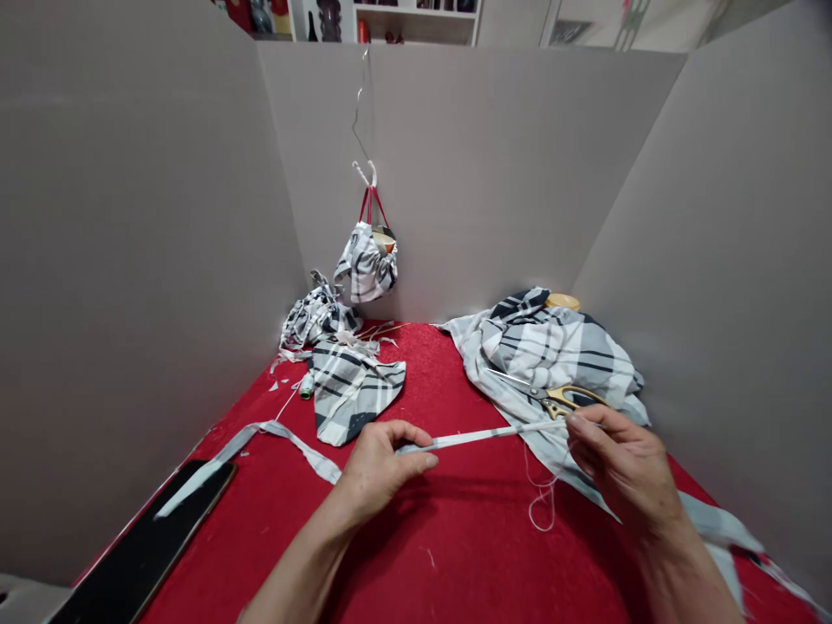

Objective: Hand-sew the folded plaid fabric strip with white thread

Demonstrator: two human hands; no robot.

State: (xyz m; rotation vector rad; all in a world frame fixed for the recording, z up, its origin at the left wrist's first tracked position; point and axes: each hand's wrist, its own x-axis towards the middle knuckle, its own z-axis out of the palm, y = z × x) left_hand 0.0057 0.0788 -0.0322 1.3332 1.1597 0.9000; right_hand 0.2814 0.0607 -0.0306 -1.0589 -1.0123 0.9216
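Stretched between my two hands is a narrow pale fabric strip, held above the red table cover. My left hand pinches it between thumb and fingers, and a pale strip trails out behind that hand to the left. At the other end, my right hand is closed on the strip with its fingertips. A loose white thread dangles in loops beside the right hand; whether a needle is in those fingers I cannot make out. Gold-handled scissors lie on cloth just beyond the right hand.
A pile of checked cloth lies at the right, a checked piece and a thread spool at the left. A small checked bag hangs from a wire. A black phone lies front left. Grey panels enclose the table.
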